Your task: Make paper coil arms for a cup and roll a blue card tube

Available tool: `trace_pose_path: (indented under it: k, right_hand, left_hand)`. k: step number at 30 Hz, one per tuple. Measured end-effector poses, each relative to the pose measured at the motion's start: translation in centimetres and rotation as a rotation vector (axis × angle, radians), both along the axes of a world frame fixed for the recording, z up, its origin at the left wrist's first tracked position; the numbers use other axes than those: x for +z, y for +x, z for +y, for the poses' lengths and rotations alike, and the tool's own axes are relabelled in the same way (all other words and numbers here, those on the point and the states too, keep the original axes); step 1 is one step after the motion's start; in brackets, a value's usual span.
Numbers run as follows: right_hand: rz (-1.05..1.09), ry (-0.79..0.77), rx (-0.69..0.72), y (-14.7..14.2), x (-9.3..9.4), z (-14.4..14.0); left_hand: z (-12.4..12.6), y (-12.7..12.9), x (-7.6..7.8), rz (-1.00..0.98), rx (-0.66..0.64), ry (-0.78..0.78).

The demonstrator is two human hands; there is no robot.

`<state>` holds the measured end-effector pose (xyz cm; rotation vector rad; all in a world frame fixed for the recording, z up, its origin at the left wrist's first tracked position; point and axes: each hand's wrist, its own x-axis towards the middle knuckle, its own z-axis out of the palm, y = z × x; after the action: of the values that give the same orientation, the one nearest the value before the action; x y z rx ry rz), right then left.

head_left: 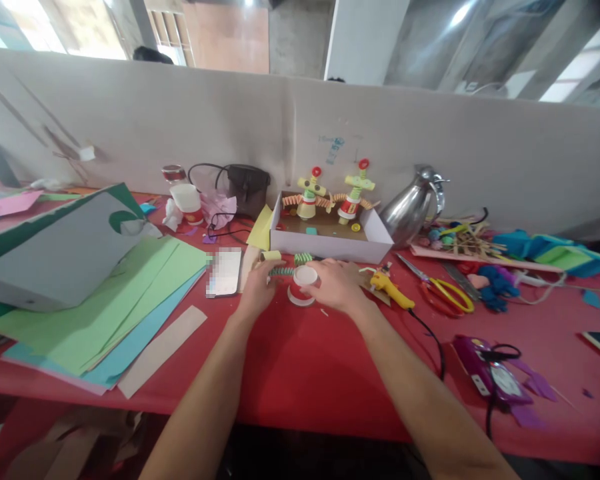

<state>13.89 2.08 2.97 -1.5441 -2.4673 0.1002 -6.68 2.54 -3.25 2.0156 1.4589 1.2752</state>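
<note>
Because the right hand [334,285] has its thumb across the front of the cup [306,275] and its fingers along the right side, I read it as a light hold, likely to steady it. Cup sits mid-surface, short of the box's near edge, wide rim down on the surface [305,373], which should keep it from tipping. Left hand [259,285] is half curled at the left end of the green spring [281,271]; from here I can't tell if it pinches or only touches. Yellow roll [271,255] lies just past those fingers, a second spring [303,257] between cup and box. I see the box [330,249] set back near the far edge, two figures [309,202] [351,202] upright inside, presumably so the walls guard them and the work spot stays free. Glue gun [391,288] and scissors [447,295] lie right of the right hand, toward the right edge, probably for easy reach. I have the paper [150,293] stacked by the left edge, likely out of the way, and the phone [225,272] between it and the left hand.
</note>
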Motion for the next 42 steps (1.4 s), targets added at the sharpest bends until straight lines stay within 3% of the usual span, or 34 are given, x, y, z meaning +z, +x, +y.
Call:
trace_pose_path:
  k: [13,21,32,37,42]
  right_hand:
    - [-0.026,-0.013,0.041,-0.2,0.8,0.4]
    - [0.005,0.020,0.011,-0.4,-0.1,0.2]
    - [-0.047,-0.014,0.039,-0.6,0.9,0.1]
    - [0.005,0.000,0.047,-0.5,0.3,0.0]
    - [0.080,0.000,0.040,-0.2,-0.5,-0.2]
  left_hand:
    - [0.1,1.1,-0.2,-0.262,-0.014,-0.218]
    - [0.0,2.1,0.1,-0.251,0.057,-0.238]
    - [-0.2,3.2,0.9,-0.162,0.173,-0.213]
    - [-0.3,2.9,0.9,-0.185,0.123,-0.225]
    - [-1.3,0.8,1.2,-0.441,0.008,-0.352]
